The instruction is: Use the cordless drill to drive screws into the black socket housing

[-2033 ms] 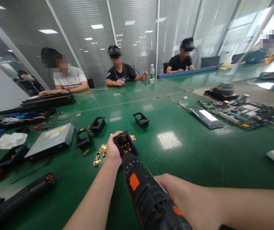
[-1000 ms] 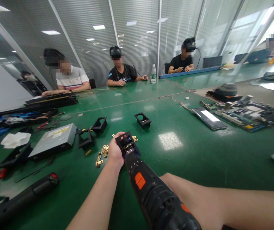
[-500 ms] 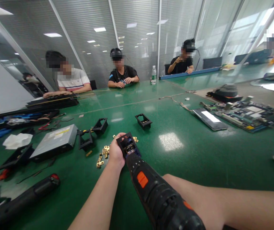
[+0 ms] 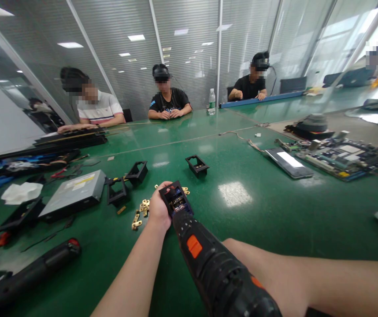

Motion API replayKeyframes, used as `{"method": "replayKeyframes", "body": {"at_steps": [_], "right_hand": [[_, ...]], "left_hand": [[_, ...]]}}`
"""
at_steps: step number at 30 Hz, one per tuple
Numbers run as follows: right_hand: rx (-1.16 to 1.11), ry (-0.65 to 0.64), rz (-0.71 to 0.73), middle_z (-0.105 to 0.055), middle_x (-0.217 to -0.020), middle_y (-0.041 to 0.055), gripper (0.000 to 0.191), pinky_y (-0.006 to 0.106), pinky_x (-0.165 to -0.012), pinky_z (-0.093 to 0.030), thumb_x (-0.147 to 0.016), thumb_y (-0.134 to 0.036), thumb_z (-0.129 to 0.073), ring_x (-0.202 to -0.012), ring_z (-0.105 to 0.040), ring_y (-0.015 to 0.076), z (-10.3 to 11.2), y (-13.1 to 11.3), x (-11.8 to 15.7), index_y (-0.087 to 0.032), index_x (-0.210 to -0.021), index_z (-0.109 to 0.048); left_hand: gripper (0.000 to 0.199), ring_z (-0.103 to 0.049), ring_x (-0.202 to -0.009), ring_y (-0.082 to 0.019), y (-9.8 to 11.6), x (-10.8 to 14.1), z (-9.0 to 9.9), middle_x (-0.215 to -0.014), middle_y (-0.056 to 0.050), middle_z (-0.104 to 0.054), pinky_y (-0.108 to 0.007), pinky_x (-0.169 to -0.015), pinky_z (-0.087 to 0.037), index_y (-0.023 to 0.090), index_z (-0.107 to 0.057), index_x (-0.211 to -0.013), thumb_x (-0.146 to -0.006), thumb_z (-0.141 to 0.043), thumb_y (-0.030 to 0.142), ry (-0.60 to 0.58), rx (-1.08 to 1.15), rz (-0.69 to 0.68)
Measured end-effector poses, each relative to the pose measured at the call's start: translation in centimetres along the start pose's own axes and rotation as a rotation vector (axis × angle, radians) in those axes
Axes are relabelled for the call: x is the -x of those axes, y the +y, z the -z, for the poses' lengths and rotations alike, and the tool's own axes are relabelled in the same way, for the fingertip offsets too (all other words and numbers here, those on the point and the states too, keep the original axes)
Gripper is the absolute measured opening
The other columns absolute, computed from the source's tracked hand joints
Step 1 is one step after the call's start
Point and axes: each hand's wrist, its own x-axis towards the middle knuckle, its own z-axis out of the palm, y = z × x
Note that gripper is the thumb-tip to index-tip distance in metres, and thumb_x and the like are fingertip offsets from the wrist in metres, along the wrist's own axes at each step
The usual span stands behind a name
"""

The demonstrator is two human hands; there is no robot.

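Inside the black frame [image 4: 184, 197] the left hand [image 4: 160, 208] clasps sit metal pieces [image 4: 178, 204], the right hand [image 4: 257, 266] gripping a drill [image 4: 218, 266].

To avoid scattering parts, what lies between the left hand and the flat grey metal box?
Head view: an open black plastic frame and small golden metal pieces.

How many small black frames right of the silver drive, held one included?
4: held frame in the left hand; second frame beyond it, rightward; third frame beside the silver drive; fourth frame just behind that.
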Motion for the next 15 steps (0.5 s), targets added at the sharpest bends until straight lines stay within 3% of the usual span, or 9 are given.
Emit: {"method": "replayKeyframes", "body": {"at_steps": [4,15], "right_hand": [[0.047,-0.042,-0.011,-0.036,-0.055,-0.0066,0.045,0.023,-0.060,-0.045,-0.076,-0.038,-0.074,-0.054,-0.034,0.0085,0.19,0.04,0.11,-0.020,-0.056,-0.038],[-0.058,0.019,-0.016,-0.038,-0.054,-0.0068,0.041,0.022,-0.060,-0.044,-0.071,-0.035,-0.077,-0.050,-0.035,0.0068,-0.31,-0.66,-0.10,-0.020,-0.058,-0.042]], "left_hand": [[0.009,-0.063,-0.054,-0.022,-0.17,-0.16,0.31,-0.064,-0.002,-0.063,-0.033,-0.052,-0.052,0.020,-0.060,-0.077,-0.070,-0.055,0.022,-0.002,0.009,0.001],[0.008,-0.062,-0.054,-0.021,0.02,-0.06,0.04,-0.063,-0.003,-0.062,-0.033,-0.051,-0.051,0.018,-0.061,-0.074,-0.069,-0.055,0.021,-0.004,-0.001,0.002]]}}
